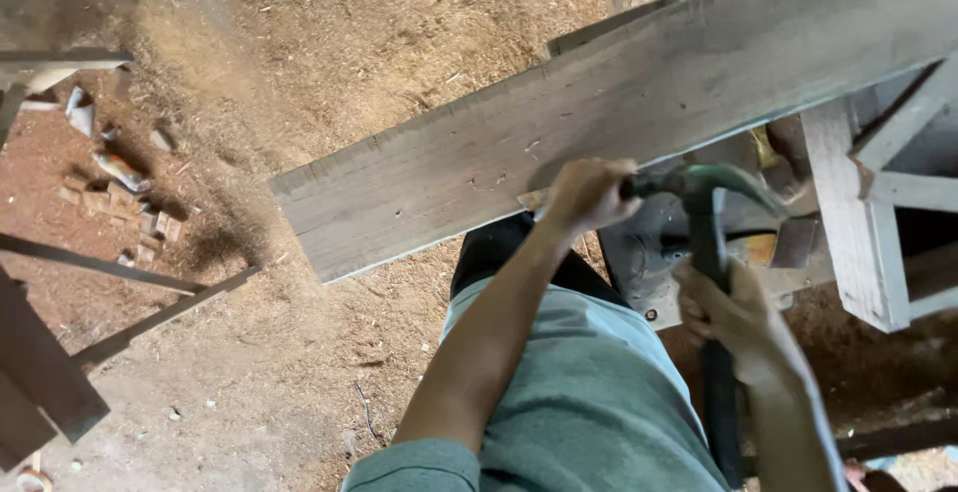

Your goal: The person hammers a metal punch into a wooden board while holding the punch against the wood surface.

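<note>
The left hand pressed, fingers curled, on the near edge of the grey plank, which lay across a wooden frame. The right hand was clamped around the claw hammer handle, its head at the plank's edge.

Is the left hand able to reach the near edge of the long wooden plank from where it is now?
Probably yes. The left hand already rests against the near edge of the plank, beside the head of the claw hammer that the right hand grips by the handle. Nothing lies between them.

The right hand grips a claw hammer while the left hand rests on a plank.
</note>
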